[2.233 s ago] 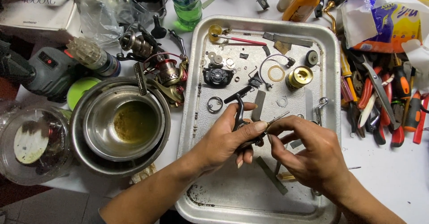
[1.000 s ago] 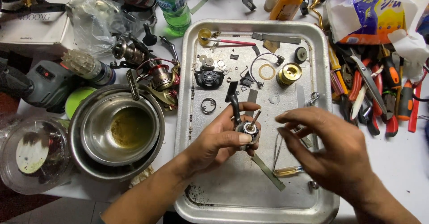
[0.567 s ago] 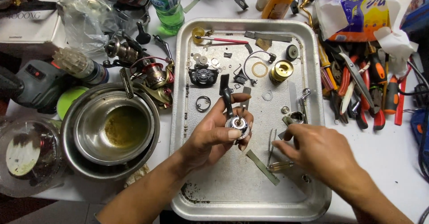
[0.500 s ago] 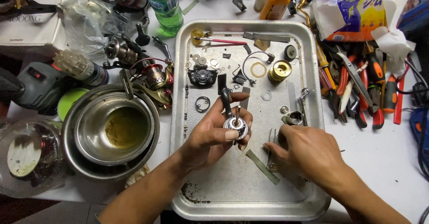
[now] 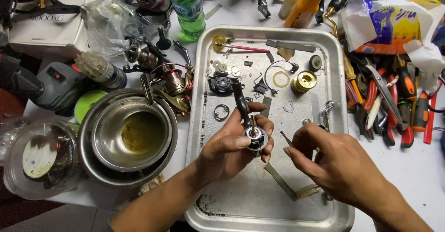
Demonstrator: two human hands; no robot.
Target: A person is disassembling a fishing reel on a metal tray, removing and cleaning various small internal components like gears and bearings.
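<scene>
Gripping the reel part (image 5: 254, 137), left hand (image 5: 229, 151) stays; right hand (image 5: 338, 162), now lifted, pinches tweezers (image 5: 286, 139).

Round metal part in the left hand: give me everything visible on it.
The round grey metal part looks like a small cylindrical housing with a bright, shiny centre and a dark rim. A black stem rises from it, tilted up and away. The left hand pinches it, thumb across the near side, fingers behind, above the steel tray. The right hand is close beside it, apparently not touching.
</scene>
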